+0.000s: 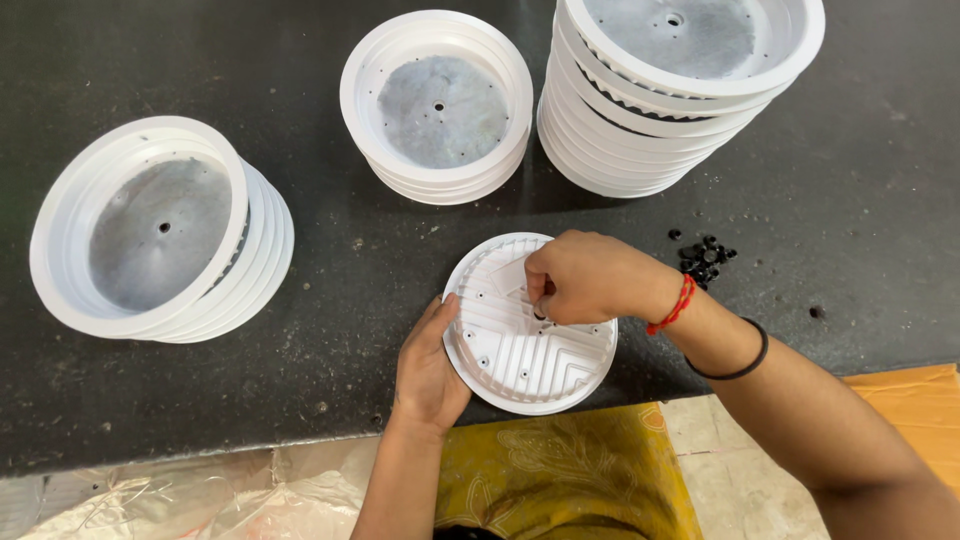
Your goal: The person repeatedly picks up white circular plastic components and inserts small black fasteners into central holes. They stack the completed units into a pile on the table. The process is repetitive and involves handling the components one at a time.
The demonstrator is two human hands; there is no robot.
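White ribbed disc point(520, 350), left hand point(428, 368) gripping its rim, right-hand fingers point(545, 290) pinched (contents hidden) at centre

We have one view only, from a camera worn on the head, looking almost straight down at the dark table point(300, 330) from close above. The near table edge runs across the bottom of the frame, with the lap and floor below it, and the far side is cut off.
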